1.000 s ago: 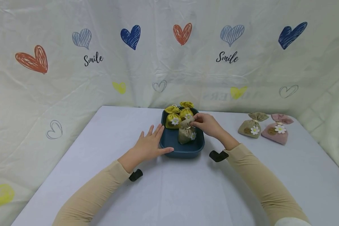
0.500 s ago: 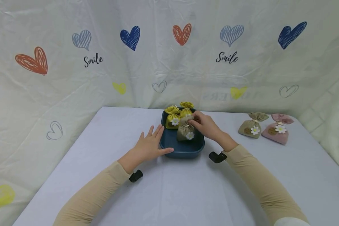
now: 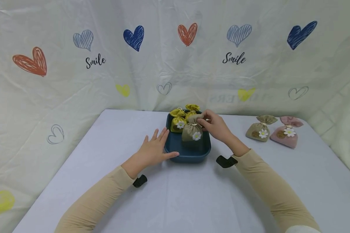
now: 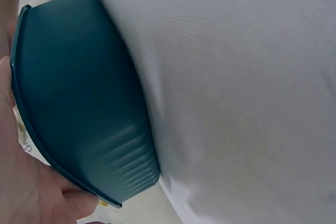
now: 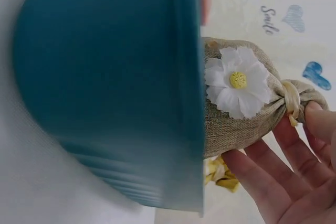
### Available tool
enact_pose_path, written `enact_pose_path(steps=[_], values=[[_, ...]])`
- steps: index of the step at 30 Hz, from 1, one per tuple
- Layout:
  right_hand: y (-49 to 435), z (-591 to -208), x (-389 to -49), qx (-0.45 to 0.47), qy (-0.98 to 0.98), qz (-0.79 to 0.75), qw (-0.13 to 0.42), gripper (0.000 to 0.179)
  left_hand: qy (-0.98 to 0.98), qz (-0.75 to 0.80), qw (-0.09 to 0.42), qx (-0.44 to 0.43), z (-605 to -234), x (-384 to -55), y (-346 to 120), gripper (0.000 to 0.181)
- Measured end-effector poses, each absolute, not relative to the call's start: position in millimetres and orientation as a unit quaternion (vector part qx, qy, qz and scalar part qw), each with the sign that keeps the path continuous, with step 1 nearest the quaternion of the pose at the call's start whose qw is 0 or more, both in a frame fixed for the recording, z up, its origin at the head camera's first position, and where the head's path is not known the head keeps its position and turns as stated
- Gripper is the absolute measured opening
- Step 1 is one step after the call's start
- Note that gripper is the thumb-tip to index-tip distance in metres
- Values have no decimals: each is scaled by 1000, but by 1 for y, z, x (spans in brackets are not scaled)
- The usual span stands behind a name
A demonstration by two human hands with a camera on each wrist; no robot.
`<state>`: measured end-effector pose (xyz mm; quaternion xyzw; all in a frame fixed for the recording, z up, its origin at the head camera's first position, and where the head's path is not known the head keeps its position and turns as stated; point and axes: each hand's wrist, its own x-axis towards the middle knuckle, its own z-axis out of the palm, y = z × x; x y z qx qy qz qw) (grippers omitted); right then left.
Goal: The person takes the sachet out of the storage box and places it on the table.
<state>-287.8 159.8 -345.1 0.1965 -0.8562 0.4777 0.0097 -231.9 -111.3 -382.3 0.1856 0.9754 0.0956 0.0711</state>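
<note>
My right hand pinches the gathered top of a beige drawstring sachet with a white flower. That sachet hangs upright over the dark blue basin; in the right wrist view its lower part is hidden behind the basin wall. Two yellow sachets stand at the back of the basin: the left one shows its flower, the other is mostly covered by the beige one. My left hand rests on the basin's left and front rim, fingers spread; the left wrist view shows it along the rim.
On the right of the white table lie another beige sachet and a pink sachet, side by side. A white curtain printed with hearts hangs behind the table's back edge.
The beige sachet in my right hand has risen a little and turned, its flower now facing more to the front. My left hand has stayed on the basin.
</note>
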Motion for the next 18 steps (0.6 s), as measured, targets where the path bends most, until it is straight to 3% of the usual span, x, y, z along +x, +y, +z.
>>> enact_pose_path(steps=[18], values=[[176,-331,-272,192,-850,488,49,22,976,91,71,184,-383,-233,-110,109]])
